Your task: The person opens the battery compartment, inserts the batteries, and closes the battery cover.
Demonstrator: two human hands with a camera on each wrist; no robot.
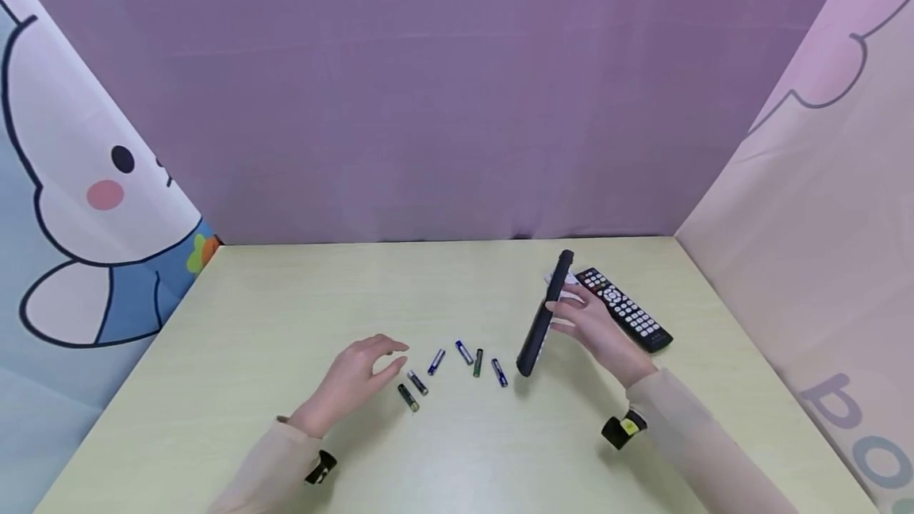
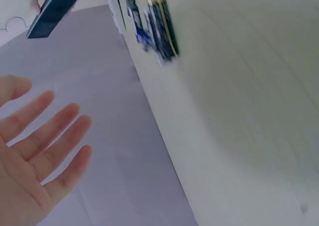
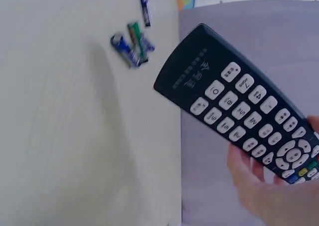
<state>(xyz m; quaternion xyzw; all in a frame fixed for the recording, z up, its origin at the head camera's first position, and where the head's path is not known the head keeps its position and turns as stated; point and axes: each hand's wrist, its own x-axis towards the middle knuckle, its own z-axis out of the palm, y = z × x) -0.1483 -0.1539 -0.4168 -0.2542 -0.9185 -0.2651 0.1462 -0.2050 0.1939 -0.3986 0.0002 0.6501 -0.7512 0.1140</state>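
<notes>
My right hand (image 1: 603, 337) holds a black remote control (image 1: 544, 320) above the table, tilted on its edge. In the right wrist view its pale button side shows, with fingers and thumb gripping it near the coloured keys. To the left, my left hand (image 1: 353, 377) hovers over the table with nothing in it, its fingers spread and slightly bent in the left wrist view. Several small batteries lie between the hands: a dark green battery (image 1: 408, 397) and a dark battery (image 1: 417, 382) nearest the left fingertips, blue batteries (image 1: 464, 352) and a green battery (image 1: 478, 363) further right.
A second black remote control (image 1: 628, 312) lies buttons up on the table, behind the right hand. Partly hidden by the held remote and fingers is a white object (image 1: 570, 279). A purple cloth wall (image 1: 443, 117) borders the table's back, with printed cloths at both sides.
</notes>
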